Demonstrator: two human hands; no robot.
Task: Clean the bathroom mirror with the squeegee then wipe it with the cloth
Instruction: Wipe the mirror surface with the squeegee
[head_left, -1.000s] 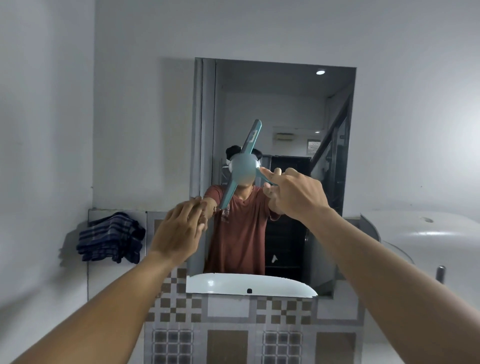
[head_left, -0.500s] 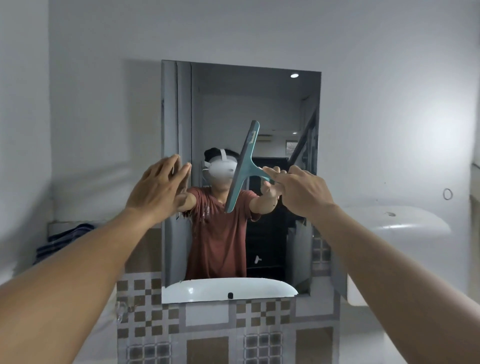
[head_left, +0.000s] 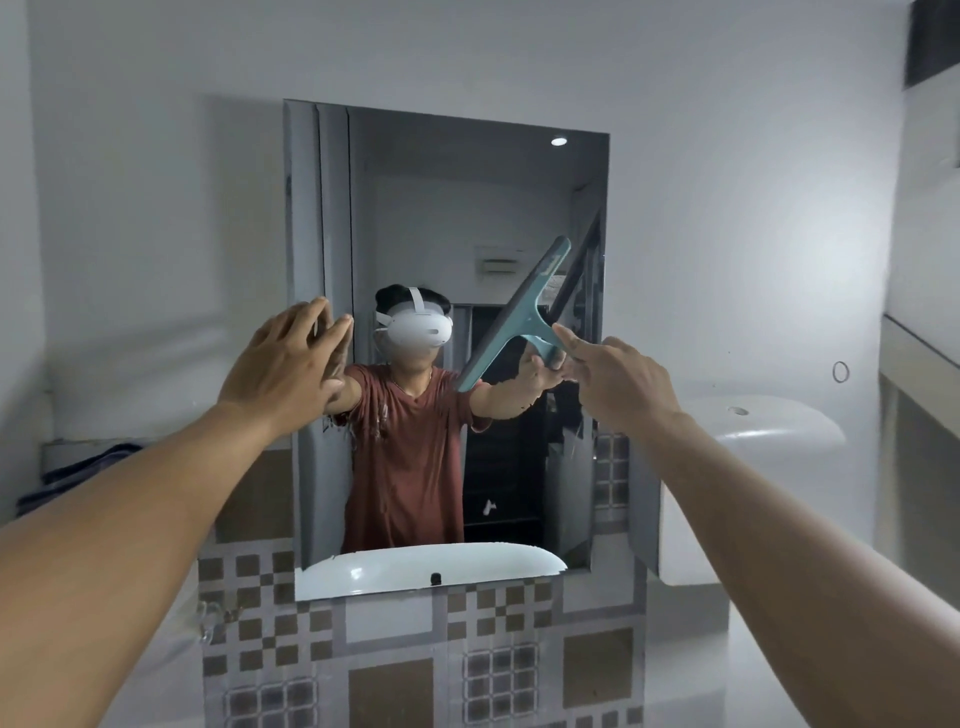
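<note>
So this looks like the squeegee stage, nowhere near the wipe. The right hand (head_left: 618, 384), right of centre in the frame, is closed around the handle of the teal squeegee (head_left: 514, 317), with the blade tilted and sitting against the right half of the mirror (head_left: 467, 208). The left hand (head_left: 283, 366) is open, fingers spread, flat at the mirror's left edge (bracing it, I'd guess). I can't see any streaks or water on the glass, so honestly no telling how much of it has been covered; my read is there are more passes to go, since the blade is only partway up the right side. The cloth (head_left: 72, 475) is a dark folded bundle at the left edge of the frame, half hidden behind the left forearm, on some kind of ledge, well apart from both hands, so that whole step is left. Containers: only the white basin reflected along the mirror's bottom edge, nothing in it that I can see, and a white tank (head_left: 753, 431) at the right, lid on, contents hidden.
</note>
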